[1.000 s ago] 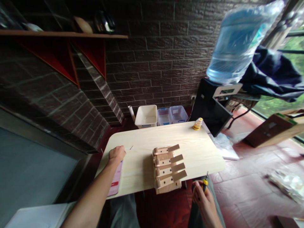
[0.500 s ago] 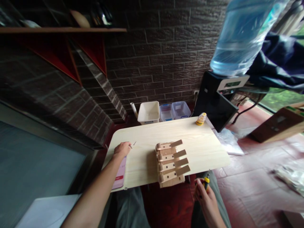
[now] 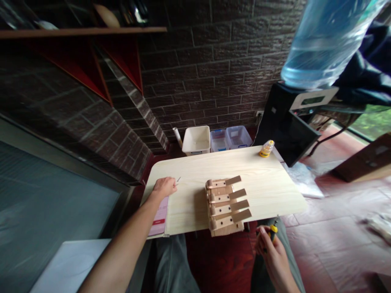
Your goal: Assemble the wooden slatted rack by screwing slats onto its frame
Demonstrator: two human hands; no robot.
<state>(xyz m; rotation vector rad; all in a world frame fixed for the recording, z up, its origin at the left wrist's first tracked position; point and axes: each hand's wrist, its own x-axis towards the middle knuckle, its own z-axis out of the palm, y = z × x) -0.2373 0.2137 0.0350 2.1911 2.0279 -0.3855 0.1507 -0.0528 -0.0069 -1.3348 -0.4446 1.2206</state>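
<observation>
My left hand point(image 3: 165, 187) is over the left part of the table, fingers curled closed. A thin sliver sticks out at its fingertips, too small to name. Just beyond them lies a thin dark piece point(image 3: 179, 179), perhaps a screw or a bit. My right hand point(image 3: 273, 250) is above my right leg, wrapped around a screwdriver point(image 3: 273, 231) with a yellow and black handle, its tip pointing up. Between the hands, at the table's near edge, stands a wooden block assembly point(image 3: 224, 207) with several strips jutting to the right, dark holes or screw heads on them.
The pale wooden table point(image 3: 189, 171) carries a pink-screened phone or tablet point(image 3: 159, 215) at left and a small yellow-capped clear container point(image 3: 266, 149) at the far right. Behind are a cream bin point(image 3: 197, 138) and two clear bins point(image 3: 238, 137). A water dispenser point(image 3: 282, 122) stands at right.
The whole view has shifted slightly. My left hand's fingers look more curled, still by the thin dark piece. My right hand keeps the screwdriver in about the same place.
</observation>
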